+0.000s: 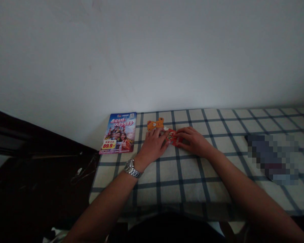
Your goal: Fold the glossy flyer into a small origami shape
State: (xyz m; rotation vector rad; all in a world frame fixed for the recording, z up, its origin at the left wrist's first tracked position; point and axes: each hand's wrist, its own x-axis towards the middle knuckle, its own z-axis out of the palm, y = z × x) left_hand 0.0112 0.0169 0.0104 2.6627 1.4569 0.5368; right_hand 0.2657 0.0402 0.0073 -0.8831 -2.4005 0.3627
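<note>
A small red packet (pixel 171 136) with printed lettering lies on the checked cloth between my two hands. My left hand (pixel 153 145), a metal watch on its wrist, has its fingers bent over the packet's left end. At the right end, the fingers and thumb of my right hand (pixel 194 141) close on the packet's edge. An orange teddy-bear cutout (pixel 152 125) shows just beyond my left fingers, and its lower part is hidden by them. Whether the bear is joined to the packet, I cannot tell.
A blue and pink printed leaflet (pixel 120 133) lies left of my hands, close to the wall. To the right is a dark, pixelated flat object (pixel 268 158). The checked cloth (pixel 172 179) reaches the white wall (pixel 167 57); its left edge drops to a dark floor.
</note>
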